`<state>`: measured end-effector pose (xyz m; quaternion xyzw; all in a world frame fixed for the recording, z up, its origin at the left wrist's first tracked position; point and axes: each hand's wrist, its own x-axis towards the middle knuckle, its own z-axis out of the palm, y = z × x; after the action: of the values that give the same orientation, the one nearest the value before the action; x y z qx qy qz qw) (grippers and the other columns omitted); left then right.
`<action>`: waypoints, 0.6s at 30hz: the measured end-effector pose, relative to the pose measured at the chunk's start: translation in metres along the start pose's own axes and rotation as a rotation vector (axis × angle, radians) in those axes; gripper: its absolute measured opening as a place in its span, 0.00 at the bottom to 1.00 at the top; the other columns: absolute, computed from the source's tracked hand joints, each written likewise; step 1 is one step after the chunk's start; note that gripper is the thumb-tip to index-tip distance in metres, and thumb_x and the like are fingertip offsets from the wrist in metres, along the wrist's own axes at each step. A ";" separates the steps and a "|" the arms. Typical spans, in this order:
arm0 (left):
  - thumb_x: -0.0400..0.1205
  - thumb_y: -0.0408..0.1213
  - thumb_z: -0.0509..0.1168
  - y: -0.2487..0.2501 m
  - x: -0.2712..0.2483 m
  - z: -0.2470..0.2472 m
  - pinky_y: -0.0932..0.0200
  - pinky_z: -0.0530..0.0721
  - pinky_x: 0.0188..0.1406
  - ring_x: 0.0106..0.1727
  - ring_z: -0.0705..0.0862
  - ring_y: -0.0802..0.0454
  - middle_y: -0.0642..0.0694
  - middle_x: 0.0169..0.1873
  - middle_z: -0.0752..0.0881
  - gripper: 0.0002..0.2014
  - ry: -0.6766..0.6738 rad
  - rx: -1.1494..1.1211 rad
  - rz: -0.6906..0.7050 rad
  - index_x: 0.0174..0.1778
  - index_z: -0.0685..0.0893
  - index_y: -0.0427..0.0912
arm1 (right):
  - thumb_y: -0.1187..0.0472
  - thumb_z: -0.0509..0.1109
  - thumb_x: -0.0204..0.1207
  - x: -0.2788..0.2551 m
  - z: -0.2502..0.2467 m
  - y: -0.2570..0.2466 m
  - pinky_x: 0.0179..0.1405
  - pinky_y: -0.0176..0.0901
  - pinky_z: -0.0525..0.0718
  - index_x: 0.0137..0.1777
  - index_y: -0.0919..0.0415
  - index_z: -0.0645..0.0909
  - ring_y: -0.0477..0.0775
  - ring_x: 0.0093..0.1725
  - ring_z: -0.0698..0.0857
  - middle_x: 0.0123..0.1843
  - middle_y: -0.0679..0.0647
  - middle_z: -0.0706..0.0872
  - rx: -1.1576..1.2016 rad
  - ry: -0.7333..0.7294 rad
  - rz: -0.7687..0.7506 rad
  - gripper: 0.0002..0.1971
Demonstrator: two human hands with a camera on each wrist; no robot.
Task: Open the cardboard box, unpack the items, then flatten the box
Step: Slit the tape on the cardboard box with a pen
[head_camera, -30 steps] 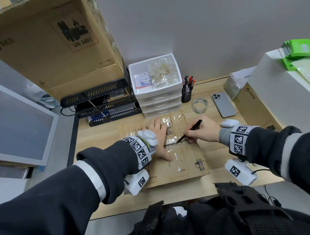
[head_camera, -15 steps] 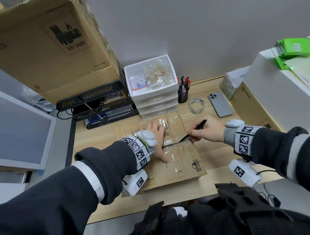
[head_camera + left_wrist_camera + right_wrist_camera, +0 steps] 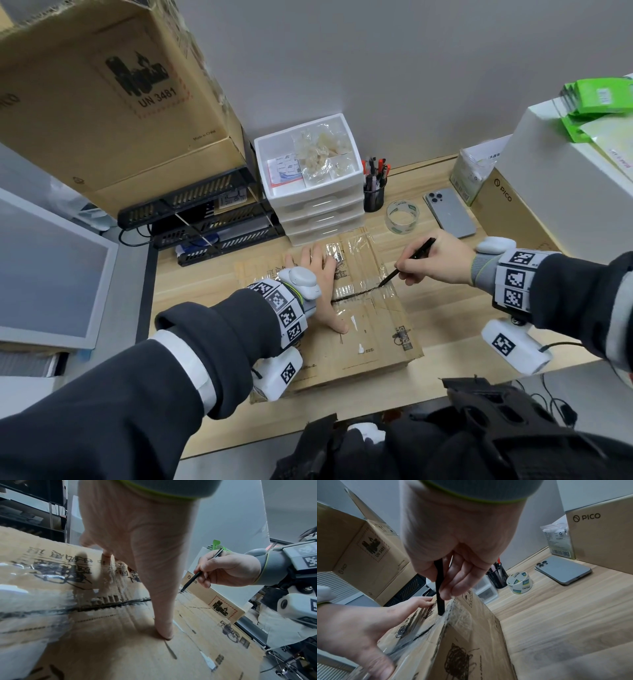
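My right hand (image 3: 435,262) pinches a black pen (image 3: 407,262), tip on the taped seam (partly split) of the cardboard box (image 3: 370,342). My left hand (image 3: 320,287) lies flat, fingers spread, pressing the box top. The box sits on the tabletop (image 3: 455,329).

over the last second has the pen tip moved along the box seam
Yes. The pen tip slid right along the taped seam, away from the left hand pressed flat on the cardboard box, toward the box's right edge.
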<state>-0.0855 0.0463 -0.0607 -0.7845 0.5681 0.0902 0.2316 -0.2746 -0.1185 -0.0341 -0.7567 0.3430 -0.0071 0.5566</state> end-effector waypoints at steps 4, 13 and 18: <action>0.49 0.82 0.68 0.000 0.000 -0.001 0.31 0.61 0.75 0.77 0.62 0.39 0.41 0.75 0.63 0.67 -0.027 0.005 -0.007 0.81 0.61 0.47 | 0.70 0.73 0.75 -0.002 -0.004 0.000 0.45 0.55 0.92 0.38 0.70 0.89 0.65 0.37 0.92 0.35 0.65 0.92 -0.005 0.009 -0.008 0.06; 0.49 0.82 0.68 0.000 0.003 -0.003 0.29 0.57 0.77 0.79 0.59 0.37 0.41 0.77 0.62 0.69 -0.070 0.010 -0.007 0.83 0.58 0.47 | 0.71 0.73 0.75 -0.006 -0.022 0.006 0.42 0.51 0.91 0.41 0.72 0.89 0.64 0.36 0.92 0.37 0.66 0.92 0.043 0.047 0.022 0.05; 0.49 0.82 0.67 0.000 0.001 -0.005 0.29 0.57 0.77 0.78 0.61 0.39 0.42 0.75 0.64 0.67 -0.067 0.021 0.007 0.81 0.60 0.47 | 0.69 0.73 0.78 -0.012 -0.046 0.020 0.30 0.42 0.88 0.48 0.73 0.85 0.57 0.27 0.86 0.39 0.72 0.90 0.118 0.125 0.071 0.05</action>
<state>-0.0854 0.0430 -0.0564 -0.7766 0.5636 0.1111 0.2585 -0.3119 -0.1531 -0.0287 -0.7082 0.4026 -0.0550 0.5774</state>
